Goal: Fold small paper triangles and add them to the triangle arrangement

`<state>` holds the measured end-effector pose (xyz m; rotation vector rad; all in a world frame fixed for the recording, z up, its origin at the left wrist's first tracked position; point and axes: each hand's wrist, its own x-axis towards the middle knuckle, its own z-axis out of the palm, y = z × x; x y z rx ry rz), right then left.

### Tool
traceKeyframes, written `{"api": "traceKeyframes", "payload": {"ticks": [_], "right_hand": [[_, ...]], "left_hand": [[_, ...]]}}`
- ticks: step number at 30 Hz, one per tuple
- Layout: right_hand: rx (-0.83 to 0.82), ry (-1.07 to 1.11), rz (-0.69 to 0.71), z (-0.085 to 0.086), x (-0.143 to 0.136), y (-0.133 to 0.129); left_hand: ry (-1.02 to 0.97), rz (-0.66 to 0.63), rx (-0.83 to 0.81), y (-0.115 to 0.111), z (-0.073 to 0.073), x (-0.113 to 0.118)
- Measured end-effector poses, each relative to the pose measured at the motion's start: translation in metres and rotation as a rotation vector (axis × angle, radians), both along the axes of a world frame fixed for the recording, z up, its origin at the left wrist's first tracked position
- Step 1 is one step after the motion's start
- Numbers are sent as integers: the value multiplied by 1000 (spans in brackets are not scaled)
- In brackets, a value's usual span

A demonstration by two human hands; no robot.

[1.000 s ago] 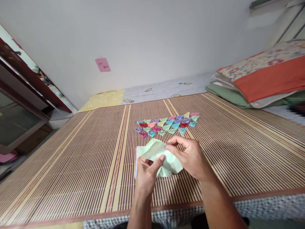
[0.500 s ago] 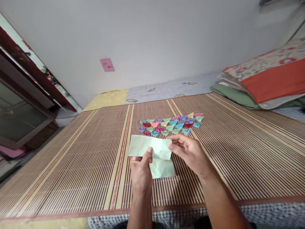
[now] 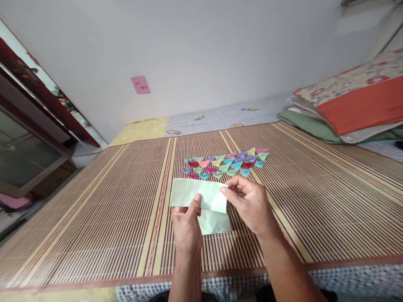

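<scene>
A pale green strip of paper (image 3: 185, 191) is held up in front of me, its long side running left to right. My left hand (image 3: 188, 222) grips its lower edge, thumb on the near face and fingers behind. My right hand (image 3: 247, 201) pinches the right end between thumb and forefinger. Below the strip, a second pale green paper (image 3: 214, 222), creased, lies on the striped mat, partly hidden by the strip and my left hand. Just beyond stand several rows of small folded paper boats (image 3: 225, 167) in many colours.
The striped bamboo mat (image 3: 110, 218) covers the bed. Folded bedding with an orange and floral cover (image 3: 362, 105) is piled at the right. A pink note (image 3: 140, 84) sticks to the white wall. A glass-fronted cabinet (image 3: 28, 151) stands at the left.
My right thumb has come onto the near face of the strip's right end, and the fingers have closed there. My left hand stays in place.
</scene>
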<state>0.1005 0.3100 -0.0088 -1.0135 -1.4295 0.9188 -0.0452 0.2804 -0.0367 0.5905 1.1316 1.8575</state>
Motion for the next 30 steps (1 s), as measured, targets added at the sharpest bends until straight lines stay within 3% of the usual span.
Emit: {"api": "traceKeyframes", "payload": {"ticks": [4, 9, 19, 25, 30], "right_hand": [[-6, 15, 4, -1, 0, 0], [-76, 20, 145, 1, -3, -1], [13, 15, 101, -9, 1, 5], [274, -240, 187, 3, 16, 4], [261, -364, 295, 7, 14, -2]], "left_hand": [[-44, -17, -12, 1, -1, 1], [-1, 4, -4, 0, -2, 1], [43, 60, 5, 1, -3, -2], [-84, 0, -60, 2, 7, -5], [-67, -65, -72, 2, 3, -8]]}}
